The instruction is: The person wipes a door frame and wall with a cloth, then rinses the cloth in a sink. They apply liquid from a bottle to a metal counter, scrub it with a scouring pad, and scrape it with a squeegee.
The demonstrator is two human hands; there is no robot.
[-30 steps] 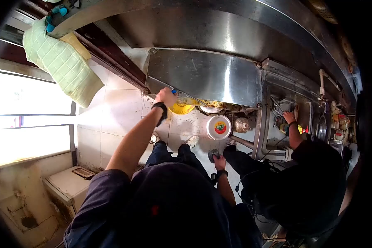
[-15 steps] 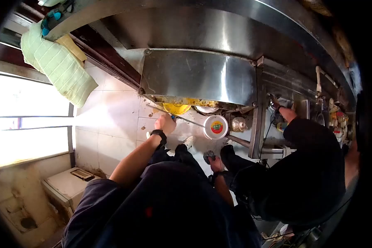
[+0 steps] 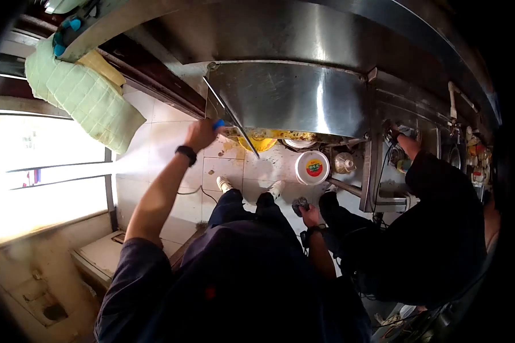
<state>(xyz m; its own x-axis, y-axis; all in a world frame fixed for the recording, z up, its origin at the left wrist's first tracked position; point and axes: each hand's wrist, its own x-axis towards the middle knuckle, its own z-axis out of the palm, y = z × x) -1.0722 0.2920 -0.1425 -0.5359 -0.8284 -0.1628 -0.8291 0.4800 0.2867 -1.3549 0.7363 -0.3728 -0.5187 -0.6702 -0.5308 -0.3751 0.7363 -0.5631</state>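
My left hand (image 3: 201,135) is closed around the blue handle of a squeegee (image 3: 230,116), its long thin metal bar slanting in front of the stainless steel panel (image 3: 286,94). The bar's lower end overlaps a yellow basin (image 3: 257,143) on the floor under the panel. Lower down, beside my right leg, my right hand (image 3: 311,216) grips a dark grey scouring pad (image 3: 299,205) that looks like steel wool. Just beyond that hand stands a white lidded bucket (image 3: 312,167) with a red and yellow label.
A person (image 3: 429,228) in dark clothes stands close on my right, one hand (image 3: 391,132) at the sink (image 3: 428,137). A plastic jug (image 3: 344,163) sits by the bucket. Green quilted cloth (image 3: 86,94) hangs at upper left. A cable (image 3: 191,192) trails over the tiled floor.
My left hand has moved up and left with the squeegee, whose bar has turned from nearly level to steep. My right hand still holds the scouring pad. The view has shifted slightly.
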